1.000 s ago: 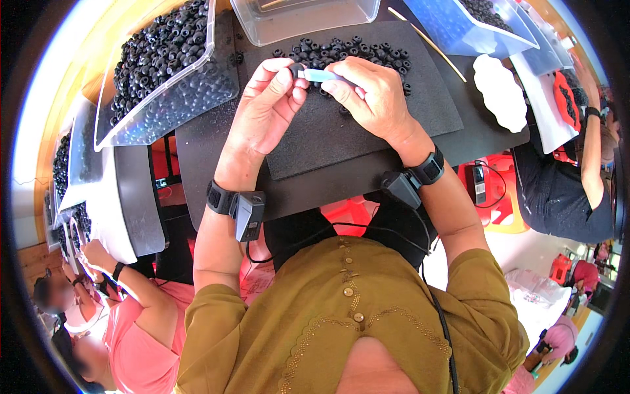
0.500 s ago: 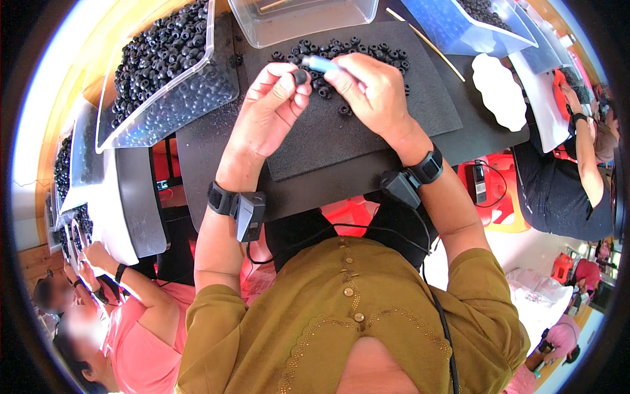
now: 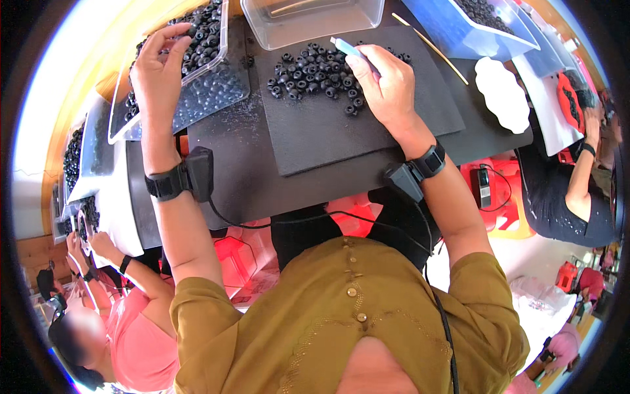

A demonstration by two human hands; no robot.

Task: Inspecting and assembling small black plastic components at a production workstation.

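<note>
- Black covers nearly everything under you: the tabletop (image 3: 459, 141) is dark and flat, and a square black foam mat (image 3: 328, 131) lies on it in front of you, matte and slightly soft-looking, so small parts probably will not roll far on it.
- Clear plastic forms the bin (image 3: 197, 85) at your left, tilted toward you and heaped with small black rings; its walls look thin, stiff and smooth.
- A second clear tub (image 3: 308, 20) sits beyond the mat, and a blue-tinted tray (image 3: 453, 29) with more black pieces stands to the right of it.
- A white scalloped dish (image 3: 502, 92) lies on the tabletop to your right, glossy and hard-looking.
- Your left hand (image 3: 161, 62) rests over the bin's near rim, fingers curled down onto the rings; you cannot tell whether it has pinched one yet.
- Your right hand (image 3: 387, 85) is closed around a slim pale-blue tool (image 3: 348, 49), gripped like a pen near its middle, its tip above the pile.
- The pile of black rings (image 3: 315, 75) sits at the far end of the mat, just ahead of your right hand. Each looks light, rubbery and rounded with a centre hole; they are likely to squirm between fingertips, so take one by its outer edge.
- A thin wooden stick (image 3: 430, 46) lies on the tabletop beyond the mat's right corner.
</note>
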